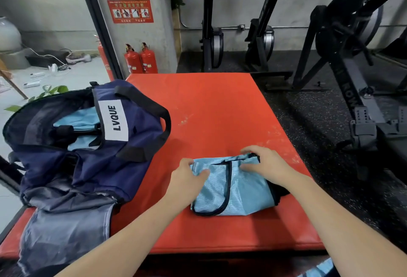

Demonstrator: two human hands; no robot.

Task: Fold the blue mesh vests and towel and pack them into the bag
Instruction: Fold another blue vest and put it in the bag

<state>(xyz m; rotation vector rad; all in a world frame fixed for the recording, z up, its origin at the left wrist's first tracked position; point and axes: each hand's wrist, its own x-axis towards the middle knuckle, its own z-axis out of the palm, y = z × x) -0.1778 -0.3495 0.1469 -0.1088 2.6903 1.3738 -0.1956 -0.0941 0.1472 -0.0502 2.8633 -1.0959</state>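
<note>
A light blue mesh vest (235, 190) with black trim lies folded into a small bundle on the red mat (211, 111), near its front edge. My left hand (187, 175) grips the bundle's left far corner, thumb on top. My right hand (264, 162) grips its right far corner, fingers curled over the black edge. The navy bag (88, 149), marked LVQUE, lies open on the mat's left side. Light blue fabric (79, 120) shows inside its mouth. No towel is plainly visible.
The bag's grey flap (66, 228) hangs over the mat's front left corner. Rowing machines (352, 60) stand on the dark floor to the right and behind. Red fire extinguishers (141, 60) stand by a pillar. A scrap of blue fabric (321, 270) shows at the bottom edge.
</note>
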